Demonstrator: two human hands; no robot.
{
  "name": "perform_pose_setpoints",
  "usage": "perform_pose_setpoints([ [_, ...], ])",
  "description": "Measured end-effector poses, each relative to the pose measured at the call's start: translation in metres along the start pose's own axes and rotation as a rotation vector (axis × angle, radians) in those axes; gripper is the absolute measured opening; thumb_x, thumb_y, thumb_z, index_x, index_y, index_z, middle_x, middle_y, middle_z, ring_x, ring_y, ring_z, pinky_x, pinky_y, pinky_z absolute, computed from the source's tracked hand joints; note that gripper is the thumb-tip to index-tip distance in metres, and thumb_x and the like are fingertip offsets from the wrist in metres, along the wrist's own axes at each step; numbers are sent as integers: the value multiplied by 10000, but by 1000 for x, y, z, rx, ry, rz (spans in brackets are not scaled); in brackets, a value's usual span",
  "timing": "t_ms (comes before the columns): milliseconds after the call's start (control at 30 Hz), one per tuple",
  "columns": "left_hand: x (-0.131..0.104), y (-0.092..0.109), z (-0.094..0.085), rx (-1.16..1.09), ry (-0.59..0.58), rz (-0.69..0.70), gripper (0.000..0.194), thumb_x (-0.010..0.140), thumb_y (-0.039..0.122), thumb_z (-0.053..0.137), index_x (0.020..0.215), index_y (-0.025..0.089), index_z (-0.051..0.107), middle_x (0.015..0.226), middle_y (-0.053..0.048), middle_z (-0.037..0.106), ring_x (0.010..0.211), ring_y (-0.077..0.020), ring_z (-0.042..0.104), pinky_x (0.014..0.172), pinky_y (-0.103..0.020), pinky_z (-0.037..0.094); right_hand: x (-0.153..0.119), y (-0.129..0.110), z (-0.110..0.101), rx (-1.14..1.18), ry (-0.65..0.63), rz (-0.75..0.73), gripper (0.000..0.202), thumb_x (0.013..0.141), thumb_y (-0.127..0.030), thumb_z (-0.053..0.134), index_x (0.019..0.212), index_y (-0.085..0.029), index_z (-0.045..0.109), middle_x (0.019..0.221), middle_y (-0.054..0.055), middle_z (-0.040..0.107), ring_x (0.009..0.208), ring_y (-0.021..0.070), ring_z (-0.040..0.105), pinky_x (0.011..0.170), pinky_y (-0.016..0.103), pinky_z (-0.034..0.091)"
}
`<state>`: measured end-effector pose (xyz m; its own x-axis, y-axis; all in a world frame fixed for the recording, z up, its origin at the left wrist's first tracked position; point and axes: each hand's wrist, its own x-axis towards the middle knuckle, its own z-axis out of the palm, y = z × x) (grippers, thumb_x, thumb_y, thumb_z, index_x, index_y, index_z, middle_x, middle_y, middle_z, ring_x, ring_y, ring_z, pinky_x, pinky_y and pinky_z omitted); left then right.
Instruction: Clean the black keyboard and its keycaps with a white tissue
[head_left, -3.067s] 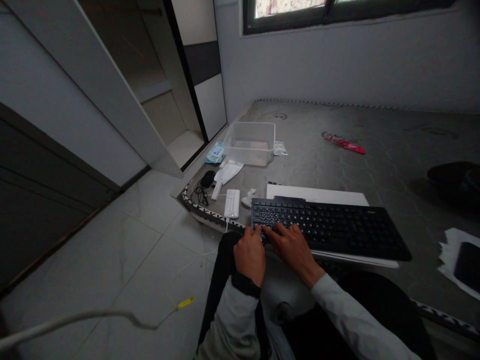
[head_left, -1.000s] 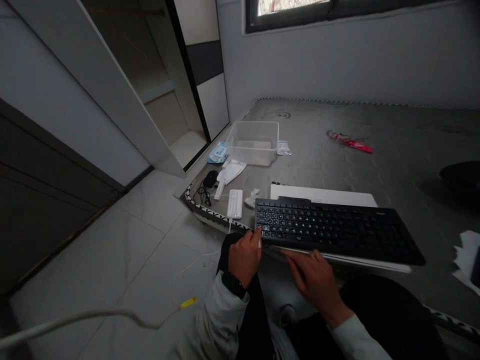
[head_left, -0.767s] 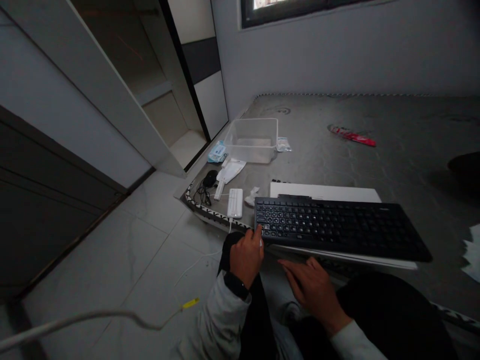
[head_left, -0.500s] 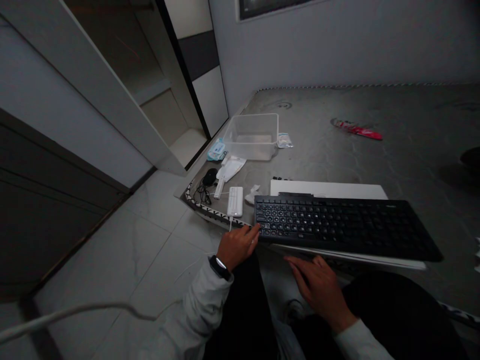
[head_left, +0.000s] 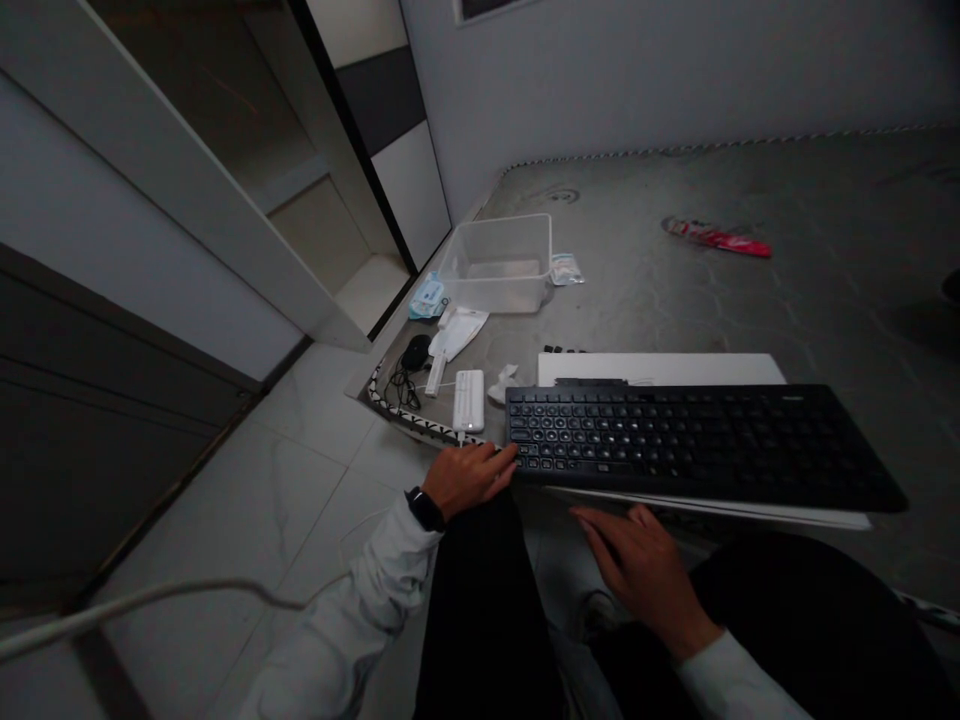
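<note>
A black keyboard (head_left: 675,440) lies across a white flat box (head_left: 675,369) near the bed's front edge. At its lower left corner my left hand (head_left: 466,478) has its fingertips on the keyboard, fingers close together and a dark watch on the wrist. What the thumb touches underneath is hard to see. My right hand (head_left: 649,570) is below the keyboard's front edge, apart from it, fingers stretched out and holding nothing visible. Small black pieces (head_left: 564,349) lie behind the box's left end. Beside the keyboard are a crumpled white tissue (head_left: 504,384) and a white power bank (head_left: 469,401) with a cable.
On the grey mattress (head_left: 615,290) stands a clear plastic bin (head_left: 499,292), with a blue packet (head_left: 428,297), a white packet (head_left: 461,332) and a black mouse (head_left: 416,351) nearby. A red packet (head_left: 720,238) lies farther back. An open wardrobe (head_left: 330,230) is at left.
The view has shifted slightly. My left hand stays at the keyboard's corner, its wrist a little farther left. My right hand keeps nearly the same pose below the keyboard.
</note>
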<state>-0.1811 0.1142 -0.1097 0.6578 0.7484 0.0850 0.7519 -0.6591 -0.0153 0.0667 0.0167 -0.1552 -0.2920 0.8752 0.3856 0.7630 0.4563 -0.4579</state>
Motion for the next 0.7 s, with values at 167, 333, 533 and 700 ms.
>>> perform_pose_setpoints([
  [167,0,-1,1,-61,-11,-38,346,960,395,368,1190,258,586,809,-28,699,682,-140,644,565,-227,432,1,0,-1,-28,-12,12,227,931,-210,491,1054,-203,681,951,31,780,672,138,642,719,328,393],
  [333,0,-9,11,-73,-10,9,361,959,410,371,1199,260,595,791,-25,704,697,-134,651,592,-215,448,0,2,-1,-39,0,5,229,930,-211,489,1044,-205,688,939,32,782,652,133,639,714,326,404],
  [533,-5,-18,26,-48,38,65,384,963,408,369,1255,267,575,743,-15,710,681,-135,654,578,-215,439,-3,5,2,-10,-11,13,216,918,-185,522,1086,-196,657,967,16,778,665,140,630,733,335,388],
  [700,-5,-18,29,-74,69,65,370,954,394,397,1231,250,595,746,-15,716,673,-126,658,576,-210,445,-2,5,2,-1,-5,8,202,914,-174,528,1068,-191,657,958,7,779,676,137,630,733,332,379],
])
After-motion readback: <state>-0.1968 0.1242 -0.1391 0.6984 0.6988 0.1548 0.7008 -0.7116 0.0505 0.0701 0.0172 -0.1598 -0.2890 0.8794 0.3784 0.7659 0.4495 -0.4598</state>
